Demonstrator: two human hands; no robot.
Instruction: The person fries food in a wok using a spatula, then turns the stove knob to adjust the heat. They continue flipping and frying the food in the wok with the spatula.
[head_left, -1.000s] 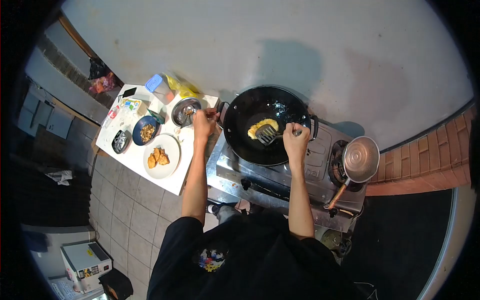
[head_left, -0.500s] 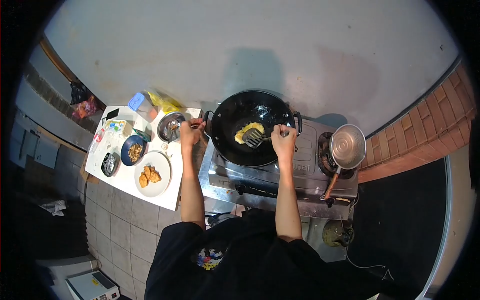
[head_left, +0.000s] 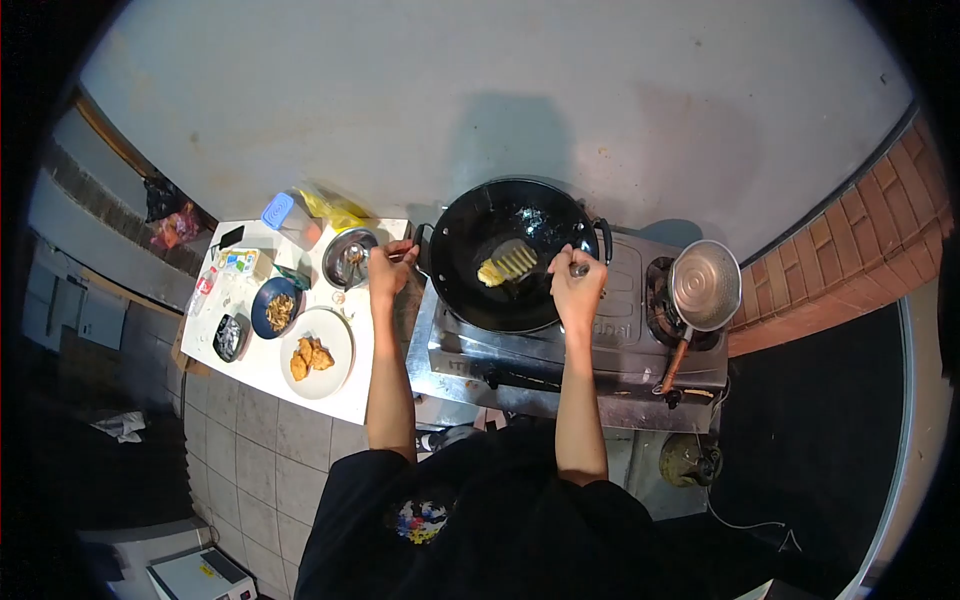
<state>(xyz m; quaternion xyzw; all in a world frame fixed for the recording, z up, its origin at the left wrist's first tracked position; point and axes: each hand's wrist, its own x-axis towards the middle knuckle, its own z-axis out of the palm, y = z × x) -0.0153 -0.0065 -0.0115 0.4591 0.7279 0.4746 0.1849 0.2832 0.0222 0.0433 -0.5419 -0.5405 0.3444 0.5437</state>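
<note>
A large black wok (head_left: 470,215) sits on the left side of the gas stove. Inside it lies a small yellow omelette-like piece of food (head_left: 490,273), partly covered by the slotted head of a spatula (head_left: 516,262). My right hand (head_left: 578,290) is closed around the spatula's handle at the wok's right front rim. Beside the wok's left handle (head_left: 420,240), my left hand (head_left: 388,272) has its fingers closed, seemingly around a thin object that I cannot make out. A metal bowl (head_left: 340,250) stands just left of that hand.
On the white table (head_left: 350,395) are a plate (head_left: 338,375) of fried pieces, a blue bowl (head_left: 262,318) of brown food, a black container (head_left: 229,338) and a blue-lidded tub (head_left: 278,210). A wooden-handled saucepan (head_left: 705,285) occupies the right burner. Behind the stove rises a wall.
The spatula head has shifted slightly right and up and turned over the food, which now shows as a smaller patch. My left hand stays beside the wok's left handle. The view has shifted slightly.
</note>
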